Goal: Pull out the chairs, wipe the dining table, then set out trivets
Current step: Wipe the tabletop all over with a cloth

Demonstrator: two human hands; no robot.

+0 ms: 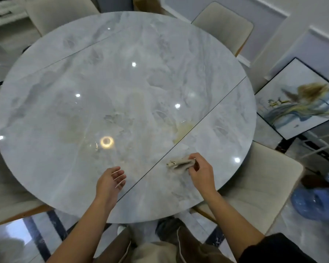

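Left hand (110, 180) is held wide and loose over the near edge, with nothing gripped; contact with the surface (103, 82) cannot be told. A crumpled beige cloth (179, 163) is pinched in the right hand (199, 172) and laid on the surface just right of the seam, presumably for wiping. A yellowish smear (183, 130) is noted just beyond, the likely next target. A chair (264, 186) is judged already pulled out. No trivets are seen.

Pale grey, marble-veined table (65, 111) with a yellowish stain (182, 130); beige cloth (179, 164); cream chair (264, 183); picture (302, 103) of blue and gold swirls on white, black-framed; light marble floor (292, 234) with dark stripes; translucent blue bottle (315, 204).
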